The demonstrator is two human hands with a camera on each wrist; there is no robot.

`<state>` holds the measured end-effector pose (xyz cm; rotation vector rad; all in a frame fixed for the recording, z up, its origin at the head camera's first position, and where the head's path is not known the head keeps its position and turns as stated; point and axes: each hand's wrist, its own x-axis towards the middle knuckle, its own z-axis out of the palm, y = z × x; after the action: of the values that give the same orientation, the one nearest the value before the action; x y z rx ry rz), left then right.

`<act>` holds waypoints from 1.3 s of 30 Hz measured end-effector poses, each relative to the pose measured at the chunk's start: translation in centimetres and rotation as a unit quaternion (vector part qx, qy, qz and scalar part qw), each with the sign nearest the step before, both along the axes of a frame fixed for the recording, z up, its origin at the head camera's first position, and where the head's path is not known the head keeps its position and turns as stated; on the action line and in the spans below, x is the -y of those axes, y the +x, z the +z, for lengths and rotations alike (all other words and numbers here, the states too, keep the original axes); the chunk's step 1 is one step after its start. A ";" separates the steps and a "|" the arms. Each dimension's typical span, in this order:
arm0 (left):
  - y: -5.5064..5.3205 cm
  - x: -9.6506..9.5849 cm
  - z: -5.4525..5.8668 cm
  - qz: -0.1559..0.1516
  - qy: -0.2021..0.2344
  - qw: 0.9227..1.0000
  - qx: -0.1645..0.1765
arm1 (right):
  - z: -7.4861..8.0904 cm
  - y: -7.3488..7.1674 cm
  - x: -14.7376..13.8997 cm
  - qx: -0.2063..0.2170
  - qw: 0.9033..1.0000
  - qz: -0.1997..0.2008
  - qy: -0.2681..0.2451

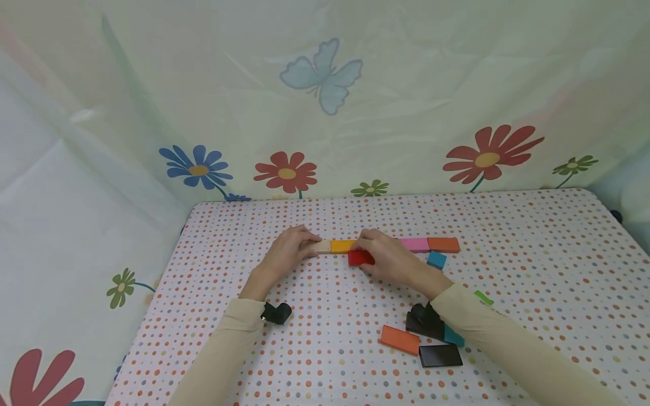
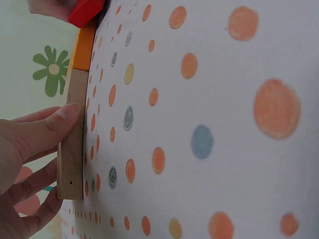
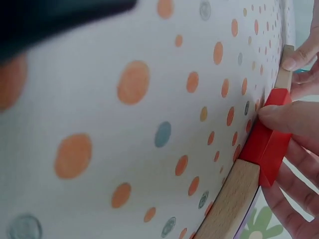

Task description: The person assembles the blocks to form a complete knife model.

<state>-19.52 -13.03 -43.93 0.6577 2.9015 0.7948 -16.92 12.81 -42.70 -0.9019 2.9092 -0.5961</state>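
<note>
A red block (image 1: 359,259) is tilted in the grasp of your right hand (image 1: 387,258), at the near side of a row of blocks (image 1: 415,245). Your left hand (image 1: 287,254) pinches the bare wooden block (image 2: 73,149) at the row's left end. You seem to be fitting the red block; next probably calls for levelling it. Nearer you, an orange block (image 1: 400,340) lies loose on the dotted worktop (image 1: 325,355).

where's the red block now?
In the head view, the red block is slightly right of centre, held in the right hand, beside the yellow block.
</note>
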 end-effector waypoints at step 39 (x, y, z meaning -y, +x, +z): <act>0.1 0.1 0.0 -0.004 0.003 1.000 0.001 | 0.4 0.2 0.5 -0.023 0.997 0.025 0.068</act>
<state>-19.45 -13.10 -43.94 0.6671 2.8945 0.8018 -16.69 12.27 -42.34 -0.9794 2.9158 -0.3725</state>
